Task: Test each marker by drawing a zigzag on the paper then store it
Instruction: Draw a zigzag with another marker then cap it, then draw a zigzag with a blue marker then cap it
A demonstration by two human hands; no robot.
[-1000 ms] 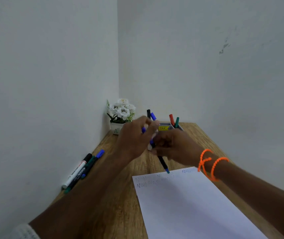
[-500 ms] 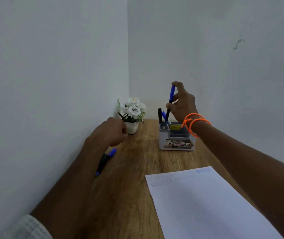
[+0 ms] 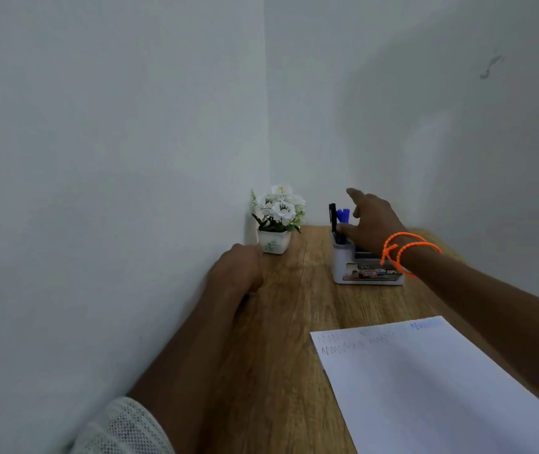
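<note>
My right hand [image 3: 372,222] hovers over the white desk organizer [image 3: 343,267] at the back of the table, fingers spread and nothing in them; the thumb sits by the marker slot. A black marker [image 3: 332,213] and blue markers [image 3: 343,215] stand upright in that slot. My left hand [image 3: 238,271] rests curled on the table by the left wall, apart from the organizer. The loose markers that lay there are hidden beneath it, so I cannot see whether it grips one. The white paper [image 3: 425,385] lies front right, with faint zigzag lines along its top edge.
A small white pot of white flowers [image 3: 276,240] stands in the back corner, just beyond my left hand. Walls close in the wooden table [image 3: 281,322] on the left and at the back. Orange bands circle my right wrist [image 3: 402,250].
My right hand lowered the blue marker into the organizer slot and let it go. My left hand came down onto the loose markers by the wall.
</note>
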